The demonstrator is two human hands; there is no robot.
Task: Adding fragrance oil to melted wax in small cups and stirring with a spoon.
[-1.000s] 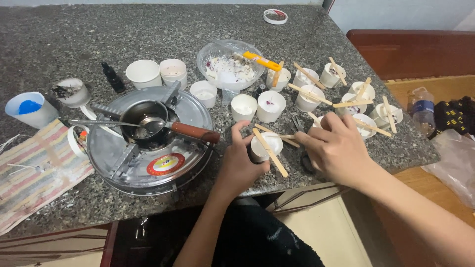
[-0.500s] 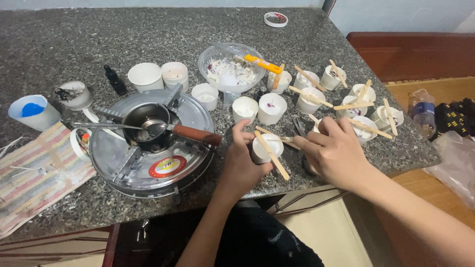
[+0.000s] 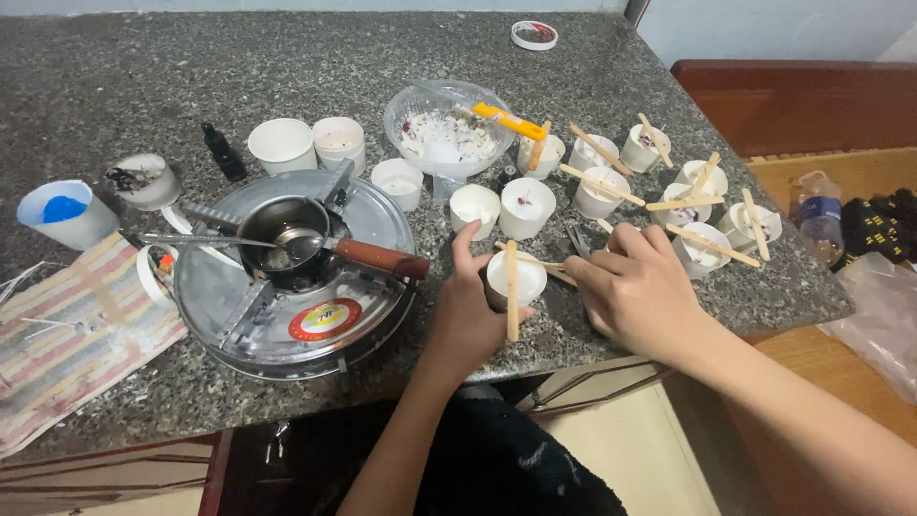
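Holding a small white cup (image 3: 511, 282) just right of the stove (image 3: 296, 287), your left hand (image 3: 468, 311) curls around it, a wooden stick (image 3: 512, 291) across its rim. Your right hand (image 3: 635, 287), fingers bent, rests beside it; its grasp cannot be told. Behind: nine cups (image 3: 688, 182) with sticks, several (image 3: 282, 143) without.

Home kitchen corner: speckled granite tabletop (image 3: 592, 57), portable gas stove (image 3: 291, 277) with small pot (image 3: 282, 229), wooden furniture, tiled floor.
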